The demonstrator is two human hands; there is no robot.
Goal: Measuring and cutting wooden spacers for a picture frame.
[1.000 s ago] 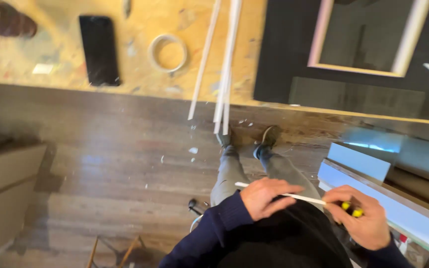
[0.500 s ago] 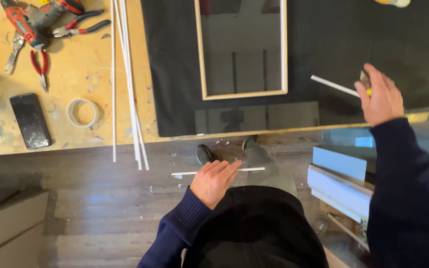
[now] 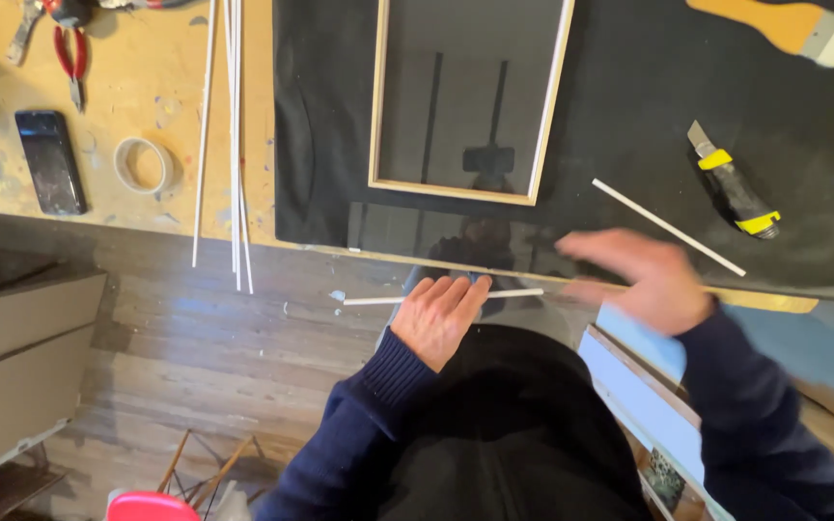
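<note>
the left hand (image 3: pixel 441 316) holds a thin white strip (image 3: pixel 378 300) below the workbench's (image 3: pixel 147 207) front edge. the right hand (image 3: pixel 644 280), blurred and open, holds nothing, near a white rod (image 3: pixel 668 227) on the black mat (image 3: pixel 629 116).

A single head-worn camera looks steeply down from close above the person's own chest and arms, taking in the near edge of the desk (image 3: pixel 147 207) across the top of the view and the wooden floor (image 3: pixel 243 357) below it.

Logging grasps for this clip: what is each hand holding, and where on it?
Left hand holds a thin white rod near its right end. Right hand, blurred, seems empty; knife and second rod lie on the mat.
</note>
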